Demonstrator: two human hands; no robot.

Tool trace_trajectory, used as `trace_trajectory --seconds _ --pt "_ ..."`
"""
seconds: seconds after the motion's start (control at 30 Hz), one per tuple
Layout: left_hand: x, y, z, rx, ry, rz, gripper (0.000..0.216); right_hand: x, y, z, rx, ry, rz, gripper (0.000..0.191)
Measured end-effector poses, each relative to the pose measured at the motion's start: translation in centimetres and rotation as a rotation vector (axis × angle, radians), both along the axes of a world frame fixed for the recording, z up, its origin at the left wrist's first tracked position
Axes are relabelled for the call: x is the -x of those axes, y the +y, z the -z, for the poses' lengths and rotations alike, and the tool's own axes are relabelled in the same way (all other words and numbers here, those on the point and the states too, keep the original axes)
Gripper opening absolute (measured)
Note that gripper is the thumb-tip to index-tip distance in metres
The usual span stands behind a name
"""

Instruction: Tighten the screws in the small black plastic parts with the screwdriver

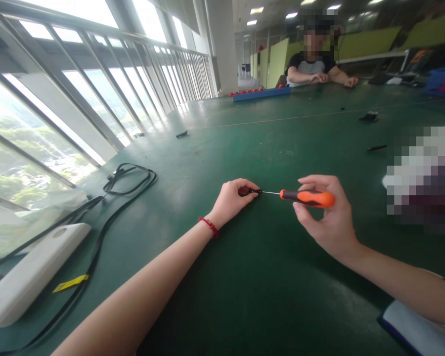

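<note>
My left hand (pixel 232 200) rests on the green table (pixel 267 277), its fingers pinched around a small black part (pixel 249 191). A red cord circles that wrist. My right hand (pixel 328 217) is closed around an orange-handled screwdriver (pixel 307 197) held level. The thin metal shaft points left, and its tip meets the black part.
A white power strip (pixel 29 272) with a black cable (pixel 107 217) lies at the left by the window railing. Small black parts (pixel 369 117) are scattered farther back. Another person (pixel 315 66) sits at the far end behind a blue rack (pixel 261 93).
</note>
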State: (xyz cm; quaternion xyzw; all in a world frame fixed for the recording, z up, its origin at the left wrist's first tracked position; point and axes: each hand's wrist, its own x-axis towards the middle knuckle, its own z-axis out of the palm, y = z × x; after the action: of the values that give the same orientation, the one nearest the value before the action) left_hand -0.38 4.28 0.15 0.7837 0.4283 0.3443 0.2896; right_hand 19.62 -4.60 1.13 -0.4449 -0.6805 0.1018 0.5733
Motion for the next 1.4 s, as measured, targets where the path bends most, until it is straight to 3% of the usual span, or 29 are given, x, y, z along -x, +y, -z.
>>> trace_trajectory --seconds 0.07,0.2,0.4,0.53,0.6,0.77,0.93,1.0,1.13,1.3,1.4 --pt "0.01 -0.01 -0.01 0.007 0.001 -0.003 0.014 0.00 0.04 -0.07 0.053 -0.014 -0.043 0.031" --pt "0.10 0.10 0.14 0.031 -0.016 0.005 0.017 0.06 -0.01 -0.23 0.110 -0.115 -0.022 0.006" --pt "0.20 0.27 0.36 0.041 -0.031 0.008 0.018 0.00 0.09 -0.05 0.005 0.019 0.006 0.031" --pt "0.21 0.23 0.33 0.036 -0.026 0.005 0.018 -0.13 0.00 -0.03 0.090 -0.073 -0.005 0.009" --pt "0.19 0.20 0.30 0.038 -0.032 0.006 0.017 -0.15 -0.01 0.00 0.053 -0.078 0.028 0.008" --pt "0.17 0.18 0.28 0.039 -0.033 0.012 0.017 -0.19 0.11 0.03 0.006 0.008 -0.039 0.035" --pt "0.19 0.22 0.29 0.036 -0.040 0.020 0.016 -0.17 -0.14 -0.08 0.104 -0.111 -0.009 0.002" --pt "0.18 0.23 0.31 0.034 -0.039 0.017 0.016 -0.15 -0.16 -0.03 0.072 -0.106 0.034 0.004" --pt "0.19 0.25 0.35 0.034 -0.041 0.018 0.017 -0.17 -0.03 0.06 -0.015 -0.041 0.043 0.031" --pt "0.17 0.21 0.32 0.038 -0.055 0.021 0.016 -0.09 -0.12 0.07 0.016 -0.137 0.084 0.003" --pt "0.14 0.18 0.28 0.044 -0.059 0.017 0.016 -0.06 0.00 0.24 -0.023 -0.072 0.090 0.015"
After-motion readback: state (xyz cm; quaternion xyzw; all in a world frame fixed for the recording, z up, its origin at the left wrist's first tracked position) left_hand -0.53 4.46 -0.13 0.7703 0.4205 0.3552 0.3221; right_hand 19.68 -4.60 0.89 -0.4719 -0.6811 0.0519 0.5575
